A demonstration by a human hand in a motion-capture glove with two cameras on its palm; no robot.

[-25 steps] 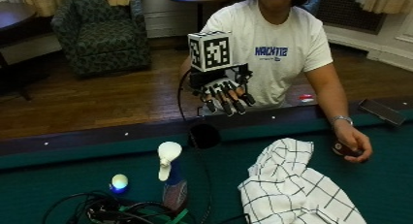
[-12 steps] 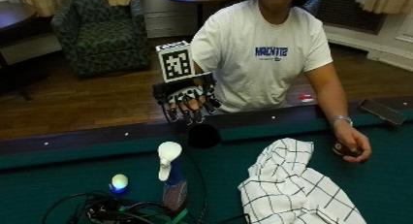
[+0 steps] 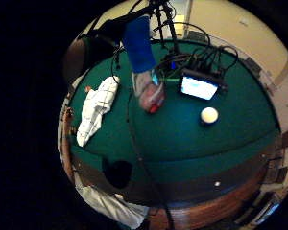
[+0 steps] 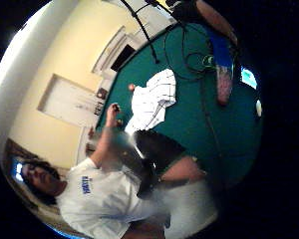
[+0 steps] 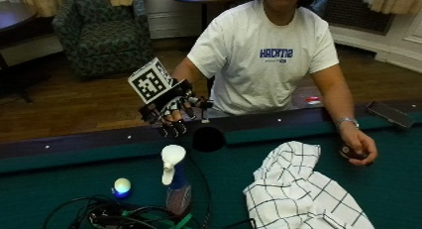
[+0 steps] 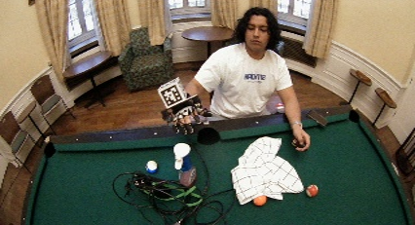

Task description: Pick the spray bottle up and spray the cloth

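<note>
**Q:** Right hand (image 5: 170, 112) — position and state?

**A:** Gloved, raised above the near rail (image 5: 79, 144) of the pool table (image 5: 59, 179), beside the side pocket (image 5: 209, 139). Fingers point down, spread and slightly bent; nothing is held.

**Q:** Where is the spray bottle?

**A:** Spray bottle (image 5: 175, 182) stands upright on the green felt, below and in front of the hand, apart from it. White trigger head, clear body, blue label. In the little-finger palm view the bottle (image 3: 143, 62) sits beside a tangle of black cables (image 3: 192, 60) and a small lit screen (image 3: 198, 87).

**Q:** And the cloth?

**A:** White cloth with a dark grid pattern (image 5: 300, 194), crumpled on the felt to the person's left of the bottle, not touching it. The bare hand (image 5: 356, 147) rests on the felt near the cloth's far edge, curled over a dark ball.

**Q:** Other items on the surface?

**A:** A white ball (image 5: 122, 186) near the cables; two orange balls (image 6: 285, 196) at the cloth's near edge in the wide view.

**Q:** The room?

**A:** Wood floor (image 6: 129, 108), a patterned armchair (image 6: 148, 59), a round dark table (image 6: 209, 34), curtained windows (image 6: 188, 1) and cream walls with white panelling.
</note>
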